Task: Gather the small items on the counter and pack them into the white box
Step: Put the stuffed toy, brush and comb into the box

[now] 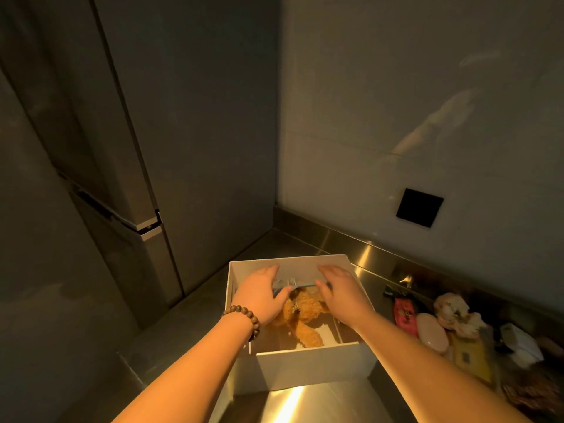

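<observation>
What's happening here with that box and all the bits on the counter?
A person is packing small things into a white box on a steel counter. Both hands are inside it: the left hand and right hand hold a thin blue item between them, above a plush teddy bear already lying in the box. More small items wait on the counter to the right, not yet packed.

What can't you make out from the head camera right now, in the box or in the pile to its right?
- Blue item held between left hand and right hand: the hands cover its ends, so its kind is unclear.
- White box contents behind the plush toy: hidden by the hands.
- Pile of small items on the counter: dim and blurred, labels unreadable.
- Dark item at lower right: cut off by the frame edge.
</observation>
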Available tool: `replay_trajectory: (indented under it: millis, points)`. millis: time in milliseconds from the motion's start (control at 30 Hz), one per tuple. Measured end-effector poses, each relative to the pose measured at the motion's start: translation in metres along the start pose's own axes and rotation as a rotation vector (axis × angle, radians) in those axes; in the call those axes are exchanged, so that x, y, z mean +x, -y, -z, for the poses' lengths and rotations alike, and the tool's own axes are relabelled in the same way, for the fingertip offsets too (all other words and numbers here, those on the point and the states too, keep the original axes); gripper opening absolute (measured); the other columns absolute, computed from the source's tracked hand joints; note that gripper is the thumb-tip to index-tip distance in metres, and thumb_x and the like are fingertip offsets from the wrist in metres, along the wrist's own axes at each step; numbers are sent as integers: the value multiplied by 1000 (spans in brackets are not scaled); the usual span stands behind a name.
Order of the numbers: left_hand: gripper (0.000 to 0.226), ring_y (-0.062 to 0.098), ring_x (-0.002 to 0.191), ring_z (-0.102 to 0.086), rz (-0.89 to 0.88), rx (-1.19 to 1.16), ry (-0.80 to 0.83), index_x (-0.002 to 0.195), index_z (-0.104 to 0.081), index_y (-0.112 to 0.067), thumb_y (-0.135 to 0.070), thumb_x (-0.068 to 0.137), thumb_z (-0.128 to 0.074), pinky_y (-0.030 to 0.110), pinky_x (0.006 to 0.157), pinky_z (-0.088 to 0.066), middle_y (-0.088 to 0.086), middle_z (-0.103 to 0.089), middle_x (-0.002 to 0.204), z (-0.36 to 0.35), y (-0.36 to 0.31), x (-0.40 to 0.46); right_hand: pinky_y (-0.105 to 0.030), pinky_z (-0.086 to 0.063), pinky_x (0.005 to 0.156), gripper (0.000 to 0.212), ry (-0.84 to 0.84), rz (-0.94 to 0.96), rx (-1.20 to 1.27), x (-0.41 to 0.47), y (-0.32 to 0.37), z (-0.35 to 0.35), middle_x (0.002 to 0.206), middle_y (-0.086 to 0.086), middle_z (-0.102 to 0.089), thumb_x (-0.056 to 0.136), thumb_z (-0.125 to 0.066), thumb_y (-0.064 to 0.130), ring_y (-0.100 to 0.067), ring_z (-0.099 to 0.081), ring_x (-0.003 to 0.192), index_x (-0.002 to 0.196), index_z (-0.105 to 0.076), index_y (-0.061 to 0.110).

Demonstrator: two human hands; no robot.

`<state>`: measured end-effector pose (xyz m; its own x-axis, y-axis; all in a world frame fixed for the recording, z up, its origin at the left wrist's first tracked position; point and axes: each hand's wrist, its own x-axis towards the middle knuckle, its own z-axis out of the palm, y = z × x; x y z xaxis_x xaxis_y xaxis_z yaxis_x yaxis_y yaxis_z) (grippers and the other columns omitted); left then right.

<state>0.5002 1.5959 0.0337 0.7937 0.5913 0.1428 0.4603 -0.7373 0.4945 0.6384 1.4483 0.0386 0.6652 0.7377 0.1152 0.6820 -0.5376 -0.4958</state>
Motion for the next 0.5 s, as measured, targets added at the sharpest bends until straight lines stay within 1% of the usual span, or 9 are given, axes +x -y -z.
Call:
replay_trajectory:
  millis: [133,233,367,500]
  points:
    - [66,19,130,-39,-45,27,-52,142,-31,-26,-63,88,-36,34,105,-33,-2,-40,145,-1,-20,-9,-36,-31,113,49,-53,-26,-31,-21,0,10,150,2,-37,99,-39,40,-17,-31,138,145,-35,24]
    - [67,19,129,-39,-101,22,-64,142,-31,-26,-64,87,-32,35,107,-31,-2,-41,144,-8,-37,-14,-39,-31,113,49,-91,-59,-40,-37,-4,18,152,2,-34,100,-37,41,-19,-29,139,146,-35,25]
    - [67,21,126,-42,-228,39,-37,141,-34,-21,-62,88,-31,35,106,-31,2,-45,141,-23,-65,-18,-42,-33,112,48,-149,-98,-18,-60,-21,29,152,-2,-35,100,-37,38,-20,-31,138,145,-37,22]
    - [68,21,125,-43,-317,0,1,141,-36,-19,-61,88,-30,36,106,-31,3,-46,140,-45,-102,-26,-38,-31,113,49,-212,-228,-36,-92,-50,40,153,0,-33,99,-37,41,-20,-29,140,145,-36,24]
